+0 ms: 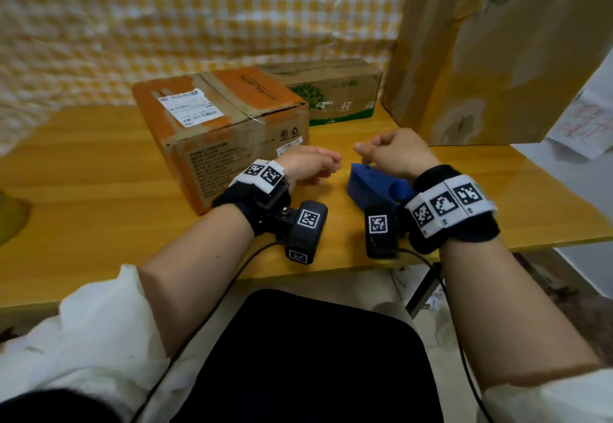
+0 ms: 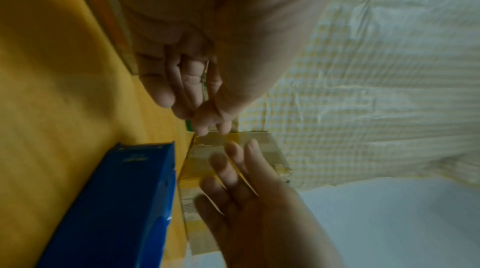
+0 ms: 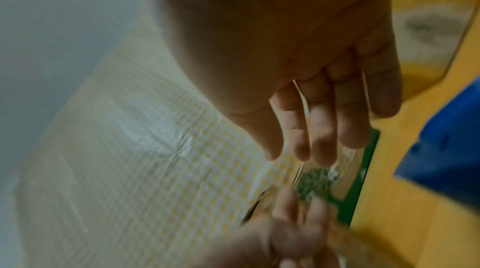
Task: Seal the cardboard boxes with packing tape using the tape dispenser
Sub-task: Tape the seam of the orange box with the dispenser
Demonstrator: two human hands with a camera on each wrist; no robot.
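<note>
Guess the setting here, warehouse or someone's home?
Likely a home packing desk, not a warehouse: a wooden table, a checked cloth hung behind it, and a few reused cardboard boxes beside a blue tape dispenser.

I can't make out any words: the white shipping label (image 1: 188, 106) on my orange cardboard box (image 1: 225, 130) shows only barcodes and blurred print, a recycling sign (image 1: 295, 131) marks its side, and my wristbands (image 1: 447, 205) bear square black-and-white marker codes
</note>
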